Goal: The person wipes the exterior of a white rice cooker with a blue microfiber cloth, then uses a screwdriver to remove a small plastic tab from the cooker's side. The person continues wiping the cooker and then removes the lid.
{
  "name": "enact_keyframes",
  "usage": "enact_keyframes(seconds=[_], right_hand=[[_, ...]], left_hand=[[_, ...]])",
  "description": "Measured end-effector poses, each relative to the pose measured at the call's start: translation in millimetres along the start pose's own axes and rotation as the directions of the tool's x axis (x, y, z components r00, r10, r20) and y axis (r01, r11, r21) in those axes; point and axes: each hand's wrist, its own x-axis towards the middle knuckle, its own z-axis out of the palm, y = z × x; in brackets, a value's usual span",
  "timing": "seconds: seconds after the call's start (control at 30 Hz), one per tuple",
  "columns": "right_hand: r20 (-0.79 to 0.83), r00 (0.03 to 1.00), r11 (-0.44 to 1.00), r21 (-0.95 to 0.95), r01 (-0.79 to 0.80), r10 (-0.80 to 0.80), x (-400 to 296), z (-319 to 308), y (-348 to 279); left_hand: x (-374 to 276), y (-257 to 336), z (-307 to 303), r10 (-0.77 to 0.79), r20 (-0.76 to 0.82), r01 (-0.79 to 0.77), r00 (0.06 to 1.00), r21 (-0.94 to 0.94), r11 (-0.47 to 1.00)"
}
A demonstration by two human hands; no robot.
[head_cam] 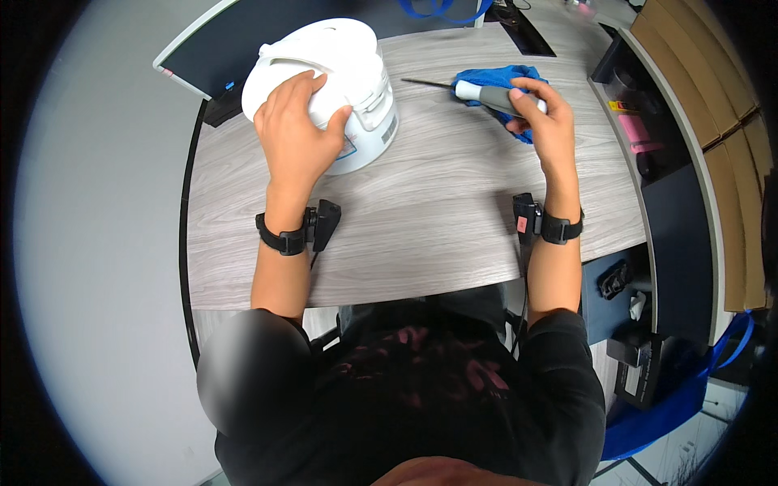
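A white plastic tub (372,141) with a lid (349,42) stands at the back left of the wood-grain desk. My left hand (301,118) lies on its lid, fingers spread and thumb near the rim clasp; whether it grips the lid's raised handle, I cannot tell. In my right hand (538,112) is a screwdriver (495,97) with a grey and white handle, its thin shaft pointing left towards the tub. A crumpled blue cloth (501,76) is just beneath the screwdriver and the fingers. Both wrists carry black straps with small devices.
A dark panel with a pale frame (182,54) borders the desk (413,225) at the back left. Along the right runs a shelf unit (674,176) holding pink and yellow items, beside cardboard boxes (681,73). A blue bag (656,425) is at the lower right.
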Motion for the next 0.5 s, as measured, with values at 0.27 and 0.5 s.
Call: enact_keyframes(seconds=[0.27,0.5], right_hand=[[-0.149,0.989,0.958,0.287,0.022,0.022,-4.6,-7.1,22.2],[-0.165,0.986,0.903,0.427,0.035,0.040,-9.9,-0.5,28.1]], left_hand=[[1.7,3.7,1.6,0.033,-0.007,-0.032,0.999,0.042,0.999],[2.0,5.4,7.7,0.003,-0.009,-0.002,1.000,0.024,1.000]])
